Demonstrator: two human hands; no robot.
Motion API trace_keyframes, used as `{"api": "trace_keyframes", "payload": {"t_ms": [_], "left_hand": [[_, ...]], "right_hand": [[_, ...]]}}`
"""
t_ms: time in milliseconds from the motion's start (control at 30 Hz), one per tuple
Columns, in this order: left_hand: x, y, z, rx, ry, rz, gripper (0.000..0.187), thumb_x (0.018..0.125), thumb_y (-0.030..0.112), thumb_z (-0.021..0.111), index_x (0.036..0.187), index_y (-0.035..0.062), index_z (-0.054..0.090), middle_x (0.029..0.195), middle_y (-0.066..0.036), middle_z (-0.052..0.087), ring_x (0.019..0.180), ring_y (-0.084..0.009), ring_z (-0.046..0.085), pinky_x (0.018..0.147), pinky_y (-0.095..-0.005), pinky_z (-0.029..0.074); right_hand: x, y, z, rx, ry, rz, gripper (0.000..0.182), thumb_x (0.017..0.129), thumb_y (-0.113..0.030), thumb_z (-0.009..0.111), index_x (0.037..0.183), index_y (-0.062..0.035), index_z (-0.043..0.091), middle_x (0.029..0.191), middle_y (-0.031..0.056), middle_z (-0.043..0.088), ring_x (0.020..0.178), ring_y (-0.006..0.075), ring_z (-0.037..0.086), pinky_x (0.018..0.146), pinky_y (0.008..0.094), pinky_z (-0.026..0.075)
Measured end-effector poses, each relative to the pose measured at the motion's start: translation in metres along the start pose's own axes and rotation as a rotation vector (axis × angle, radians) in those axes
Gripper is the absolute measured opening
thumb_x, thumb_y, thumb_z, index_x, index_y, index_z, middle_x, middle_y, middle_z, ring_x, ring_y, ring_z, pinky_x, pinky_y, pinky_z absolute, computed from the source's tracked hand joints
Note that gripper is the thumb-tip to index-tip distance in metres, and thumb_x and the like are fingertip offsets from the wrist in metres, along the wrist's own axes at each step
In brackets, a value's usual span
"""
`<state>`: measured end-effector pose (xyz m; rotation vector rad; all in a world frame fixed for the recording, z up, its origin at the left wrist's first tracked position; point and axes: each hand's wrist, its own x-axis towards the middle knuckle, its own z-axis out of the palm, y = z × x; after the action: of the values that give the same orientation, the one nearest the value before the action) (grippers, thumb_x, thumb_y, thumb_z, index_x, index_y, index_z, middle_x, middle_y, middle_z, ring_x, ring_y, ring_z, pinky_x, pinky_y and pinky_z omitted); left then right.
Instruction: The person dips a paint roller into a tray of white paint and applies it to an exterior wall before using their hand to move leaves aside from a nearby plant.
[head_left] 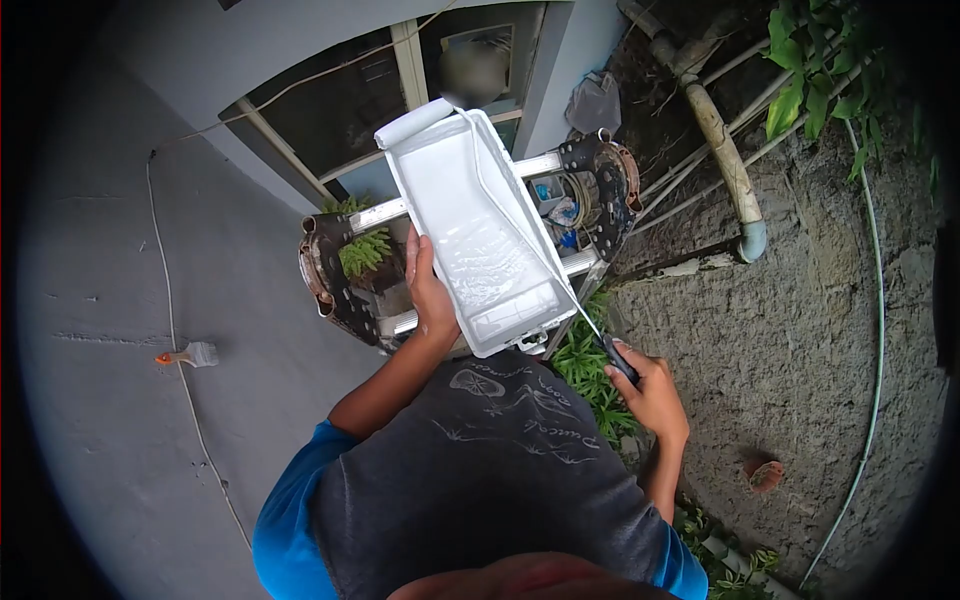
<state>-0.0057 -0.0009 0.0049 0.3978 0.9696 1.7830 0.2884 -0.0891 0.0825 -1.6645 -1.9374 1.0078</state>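
A white paint tray [432, 185] with wet white paint in its lower part rests across the top of a ladder. My left hand [431, 292] grips the tray's left edge, thumb up along the rim. In my right hand [654, 393] is the dark handle of a paint roller [415, 123]. Its thin frame runs diagonally over the tray, and the white roller head lies across the far end at the upper left. My right fist sits to the right of the tray's near corner.
Worn ladder ends [327, 268] flank the tray. A paintbrush [190, 356] appears against the grey wall [110, 420] at left, near a hanging cable. A window [345, 105] lies ahead. To the right are a drain pipe [722, 150], a rough wall [760, 340] and green plants [590, 370].
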Motion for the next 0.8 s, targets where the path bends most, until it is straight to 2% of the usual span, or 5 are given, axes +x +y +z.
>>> {"api": "trace_keyframes", "payload": {"t_ms": [233,467,600,733,800], "left_hand": [[-0.002,0.002,0.002,-0.004,0.034,-0.034,0.052,0.102,0.028,0.040,0.145,0.0000,0.031,0.131,-0.012,0.052,0.117,-0.0186,0.053,0.099,-0.0289,0.041],[-0.001,0.001,0.000,0.003,-0.035,-0.016,0.057,0.101,0.032,0.042,0.146,-0.0007,0.028,0.133,-0.013,0.048,0.118,-0.0199,0.052,0.101,-0.0308,0.040],[-0.001,0.002,0.001,0.038,-0.024,0.010,0.056,0.101,0.032,0.041,0.146,-0.0001,0.029,0.134,-0.013,0.047,0.119,-0.0207,0.051,0.102,-0.0317,0.040],[0.000,-0.002,-0.004,0.044,-0.049,0.021,0.056,0.101,0.032,0.041,0.146,-0.0002,0.029,0.134,-0.012,0.047,0.120,-0.0211,0.051,0.102,-0.0319,0.039],[0.002,-0.005,-0.006,0.044,-0.025,0.024,0.056,0.101,0.031,0.041,0.145,-0.0006,0.030,0.135,-0.012,0.047,0.121,-0.0214,0.050,0.102,-0.0318,0.039]], "right_hand": [[0.003,0.005,0.007,0.060,0.026,0.079,0.030,0.085,-0.012,0.069,0.109,0.0058,0.064,0.070,0.0156,0.061,0.057,0.0106,0.053,0.054,0.0268,0.045],[0.004,0.026,0.023,0.160,0.231,-0.038,0.023,0.083,-0.010,0.072,0.099,0.0046,0.065,0.066,0.0073,0.059,0.056,0.0090,0.049,0.053,0.0257,0.041],[0.018,0.050,0.014,0.170,0.444,-0.016,0.018,0.084,-0.006,0.068,0.093,0.0024,0.055,0.069,0.0022,0.052,0.062,0.0076,0.047,0.056,0.0252,0.039],[0.048,0.095,-0.008,0.172,0.505,0.058,0.011,0.082,-0.005,0.061,0.088,0.0019,0.055,0.062,0.0058,0.049,0.057,0.0111,0.042,0.053,0.0304,0.036],[0.061,0.102,-0.005,0.099,0.575,0.048,0.017,0.083,-0.011,0.065,0.082,0.0010,0.053,0.059,0.0049,0.047,0.054,0.0110,0.039,0.050,0.0305,0.033]]}}
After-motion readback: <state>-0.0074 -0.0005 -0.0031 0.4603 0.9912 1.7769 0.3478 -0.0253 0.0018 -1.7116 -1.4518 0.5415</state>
